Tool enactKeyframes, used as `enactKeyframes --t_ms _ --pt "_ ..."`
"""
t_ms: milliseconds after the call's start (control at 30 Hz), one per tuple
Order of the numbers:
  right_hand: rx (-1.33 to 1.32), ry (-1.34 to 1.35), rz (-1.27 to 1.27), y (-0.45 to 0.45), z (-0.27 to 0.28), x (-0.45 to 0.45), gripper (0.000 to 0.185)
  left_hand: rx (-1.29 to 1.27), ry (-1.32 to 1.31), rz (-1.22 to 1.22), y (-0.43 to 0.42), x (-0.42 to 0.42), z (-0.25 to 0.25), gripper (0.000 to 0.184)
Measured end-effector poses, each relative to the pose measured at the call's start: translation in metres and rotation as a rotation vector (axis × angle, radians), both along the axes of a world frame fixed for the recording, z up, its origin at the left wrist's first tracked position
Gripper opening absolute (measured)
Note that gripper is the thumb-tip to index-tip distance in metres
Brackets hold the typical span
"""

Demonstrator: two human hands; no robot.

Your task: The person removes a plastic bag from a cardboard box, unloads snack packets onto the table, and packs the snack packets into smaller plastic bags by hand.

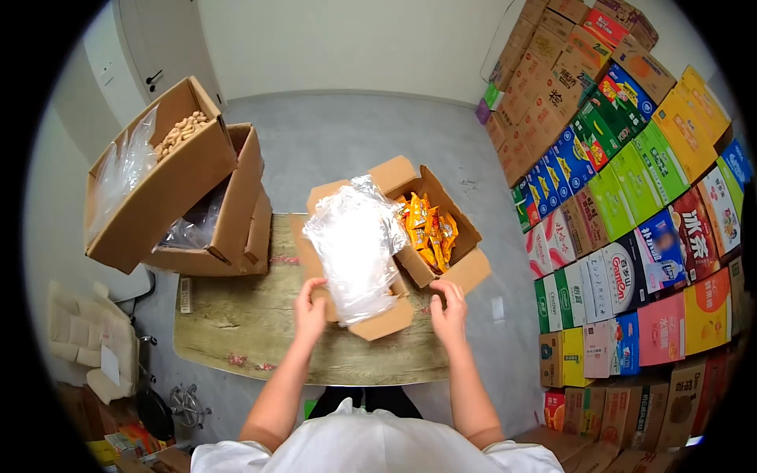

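Holds the left hand (309, 311) with fingers parted, gripping nothing visible, at the near left edge of the left box (382, 320). Holds the right hand (449, 315) likewise, fingers loosely curved, just short of the right box (451, 199) with its orange packets (426, 229). Has the clear plastic bag (355, 252) spread over the left box, beyond and rightward of the left fingers, nearer those than the right ones, long axis running away from the body. Cannot tell whether either hand touches cardboard.
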State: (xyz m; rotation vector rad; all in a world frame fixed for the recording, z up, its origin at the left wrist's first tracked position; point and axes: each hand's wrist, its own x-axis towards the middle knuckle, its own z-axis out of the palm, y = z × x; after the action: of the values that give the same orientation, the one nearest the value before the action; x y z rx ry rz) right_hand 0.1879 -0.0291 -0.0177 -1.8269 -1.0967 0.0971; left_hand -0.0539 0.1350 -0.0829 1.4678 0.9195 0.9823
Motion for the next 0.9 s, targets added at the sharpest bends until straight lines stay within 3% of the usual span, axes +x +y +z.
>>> enactKeyframes --t_ms 33,67,100,167,233,300,400,567,767,833,900 --pt "-0.115 -0.067 -0.014 0.002 -0.007 0.011 0.032 0.001 -0.003 0.001 0.008 -0.006 0.01 0.042" --pt "-0.115 -0.072 -0.009 0.007 -0.014 0.019 0.032 -0.058 0.103 -0.056 0.013 -0.017 0.021 0.041" --pt "-0.133 -0.281 -0.002 0.014 -0.022 0.026 0.039 -0.114 0.209 -0.111 0.013 -0.023 0.031 0.04" --pt "-0.203 -0.569 0.001 0.028 -0.045 0.038 0.055 -0.077 0.137 -0.106 0.007 -0.027 0.03 0.04" --pt "-0.297 -0.532 0.005 0.038 -0.056 0.042 0.055 -0.046 0.08 -0.114 0.003 -0.027 0.029 0.041" --pt "-0.413 -0.551 0.012 0.044 -0.056 0.036 0.057 -0.201 -0.11 -0.087 -0.004 -0.032 0.034 0.043" --pt "-0.329 -0.681 0.015 0.038 -0.073 0.048 0.051 -0.22 -0.197 -0.117 -0.017 -0.034 0.023 0.045" --pt "-0.313 -0.645 0.062 0.016 -0.064 0.034 0.048 -0.168 -0.255 -0.134 -0.031 -0.049 0.002 0.044" --pt "-0.236 -0.669 0.038 -0.026 -0.066 0.004 0.04 -0.188 -0.505 -0.163 -0.052 -0.072 -0.027 0.048" --pt "-0.029 -0.671 -0.025 -0.034 -0.059 -0.003 0.035 -0.155 -0.533 -0.136 -0.06 -0.072 -0.027 0.049" --pt "0.079 -0.48 0.056 -0.042 -0.039 -0.017 0.029 -0.171 -0.538 -0.133 -0.069 -0.074 -0.025 0.05"
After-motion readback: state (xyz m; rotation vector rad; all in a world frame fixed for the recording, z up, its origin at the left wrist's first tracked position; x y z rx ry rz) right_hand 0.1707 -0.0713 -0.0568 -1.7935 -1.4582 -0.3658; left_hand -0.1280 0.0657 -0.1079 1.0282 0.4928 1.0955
